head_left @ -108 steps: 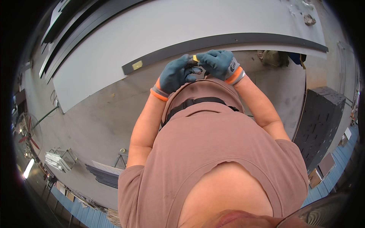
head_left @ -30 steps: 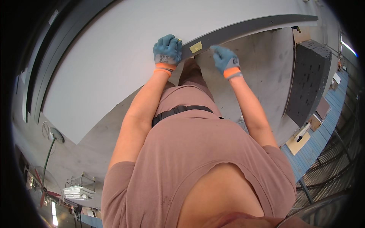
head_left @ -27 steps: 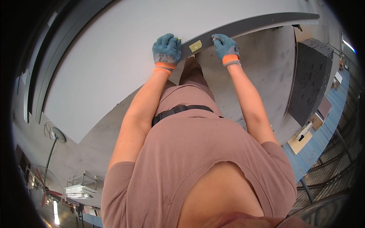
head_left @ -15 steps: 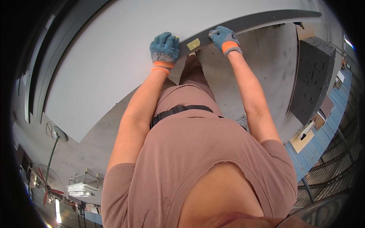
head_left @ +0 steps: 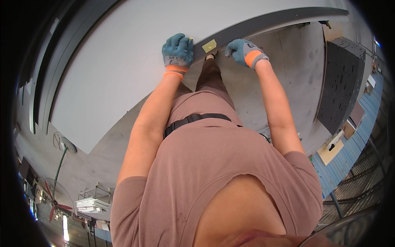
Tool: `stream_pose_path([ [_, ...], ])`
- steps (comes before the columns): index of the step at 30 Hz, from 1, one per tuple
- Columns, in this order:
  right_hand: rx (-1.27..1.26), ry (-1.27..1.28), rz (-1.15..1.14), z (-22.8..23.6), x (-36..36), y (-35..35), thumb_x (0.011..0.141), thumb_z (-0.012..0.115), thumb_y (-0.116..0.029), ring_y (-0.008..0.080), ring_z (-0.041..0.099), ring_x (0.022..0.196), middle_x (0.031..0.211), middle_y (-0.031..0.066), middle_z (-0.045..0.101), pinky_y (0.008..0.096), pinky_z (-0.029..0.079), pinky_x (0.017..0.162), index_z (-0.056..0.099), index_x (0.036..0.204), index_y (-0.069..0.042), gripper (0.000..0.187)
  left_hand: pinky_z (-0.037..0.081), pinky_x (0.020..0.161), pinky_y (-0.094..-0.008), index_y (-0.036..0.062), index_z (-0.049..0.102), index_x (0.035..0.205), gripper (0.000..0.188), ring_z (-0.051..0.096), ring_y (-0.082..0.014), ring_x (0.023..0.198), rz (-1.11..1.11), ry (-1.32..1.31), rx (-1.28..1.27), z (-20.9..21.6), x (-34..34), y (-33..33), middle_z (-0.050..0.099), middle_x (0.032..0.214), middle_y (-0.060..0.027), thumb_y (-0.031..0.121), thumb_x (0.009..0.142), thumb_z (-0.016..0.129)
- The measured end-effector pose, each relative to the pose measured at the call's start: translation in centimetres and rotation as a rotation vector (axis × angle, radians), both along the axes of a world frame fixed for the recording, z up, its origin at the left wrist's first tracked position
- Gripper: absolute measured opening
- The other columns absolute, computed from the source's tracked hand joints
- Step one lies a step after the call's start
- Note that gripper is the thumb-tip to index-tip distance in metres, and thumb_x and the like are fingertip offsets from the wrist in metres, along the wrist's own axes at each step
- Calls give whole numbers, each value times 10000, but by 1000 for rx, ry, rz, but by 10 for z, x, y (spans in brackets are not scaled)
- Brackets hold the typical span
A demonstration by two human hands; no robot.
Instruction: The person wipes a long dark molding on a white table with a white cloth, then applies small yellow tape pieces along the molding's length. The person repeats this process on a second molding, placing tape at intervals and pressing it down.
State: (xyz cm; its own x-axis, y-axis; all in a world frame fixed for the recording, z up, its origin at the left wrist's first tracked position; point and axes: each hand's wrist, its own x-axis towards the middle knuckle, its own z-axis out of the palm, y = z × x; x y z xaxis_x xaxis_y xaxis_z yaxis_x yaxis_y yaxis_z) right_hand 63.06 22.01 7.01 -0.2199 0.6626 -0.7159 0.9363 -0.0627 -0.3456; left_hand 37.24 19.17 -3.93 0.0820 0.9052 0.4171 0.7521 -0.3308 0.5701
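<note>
A large pale grey sheet (head_left: pixel 123 70) spreads in front of me, and a long dark grey strip (head_left: pixel 267 22) runs along its near edge. My left hand (head_left: pixel 177 51), in a blue and grey glove with an orange cuff, is closed at the strip's left end. A small yellow bit shows by its fingertips; what the fingers hold is mostly hidden. On the strip, between my hands, sits a yellow patch (head_left: pixel 209 45) that looks like tape. My right hand (head_left: pixel 242 52), gloved alike, is closed just off the strip's near edge, fingers curled, their contents hidden.
Dark long profiles (head_left: pixel 61 70) lie along the sheet's far left side. A black slotted panel (head_left: pixel 341 82) stands at the right, near a blue ribbed surface (head_left: pixel 354 152) holding various items. At lower left are a standing fan (head_left: pixel 54 202) and a rack with white pieces (head_left: pixel 92 204).
My right hand has come off the dark strip and moved slightly down toward me. My left hand stays at the strip's end.
</note>
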Motion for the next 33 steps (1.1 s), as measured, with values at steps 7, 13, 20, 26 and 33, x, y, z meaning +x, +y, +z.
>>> stream_pose_path([
  [7, 415, -108, -76, -19, -14, -24, 940, 520, -50, 419, 684, 1066, 1217, 198, 716, 494, 556, 913, 522, 1516, -199, 595, 535, 780, -437, 124, 704, 958, 114, 665, -298, 984, -16, 7, -12, 3, 1, 2, 689, 1112, -60, 207, 902, 760],
  [13, 52, -68, 235, -7, -17, -79, 934, 592, -211, 397, 702, 994, 1117, 142, 738, 522, 559, 878, 605, 1408, -202, 474, 535, 778, -440, 124, 706, 955, 104, 665, -303, 979, -3, 4, -16, 2, 0, 0, 691, 1110, -61, 206, 909, 751],
  [20, 454, -106, -76, -16, -36, -65, 939, 638, -294, 375, 704, 935, 1063, 112, 730, 512, 566, 824, 697, 1018, -164, 164, 533, 795, -441, 129, 718, 948, 105, 663, -299, 994, 4, 6, -19, 2, 0, 0, 693, 1108, -56, 222, 911, 750],
  [26, 587, -74, -8, -33, -61, -50, 925, 669, -287, 341, 716, 917, 1011, 74, 719, 511, 579, 759, 679, 958, -181, 111, 535, 779, -440, 136, 713, 926, 109, 675, -288, 961, 11, -12, 7, 2, 2, 2, 681, 1077, -28, 222, 886, 766],
  [33, 495, -137, 121, -23, -69, -36, 937, 648, -309, 351, 726, 934, 1048, 102, 729, 519, 589, 769, 731, 984, -161, 176, 535, 780, -432, 137, 715, 921, 112, 669, -281, 961, 13, -12, -14, 3, 0, 1, 680, 1067, -23, 231, 888, 767],
])
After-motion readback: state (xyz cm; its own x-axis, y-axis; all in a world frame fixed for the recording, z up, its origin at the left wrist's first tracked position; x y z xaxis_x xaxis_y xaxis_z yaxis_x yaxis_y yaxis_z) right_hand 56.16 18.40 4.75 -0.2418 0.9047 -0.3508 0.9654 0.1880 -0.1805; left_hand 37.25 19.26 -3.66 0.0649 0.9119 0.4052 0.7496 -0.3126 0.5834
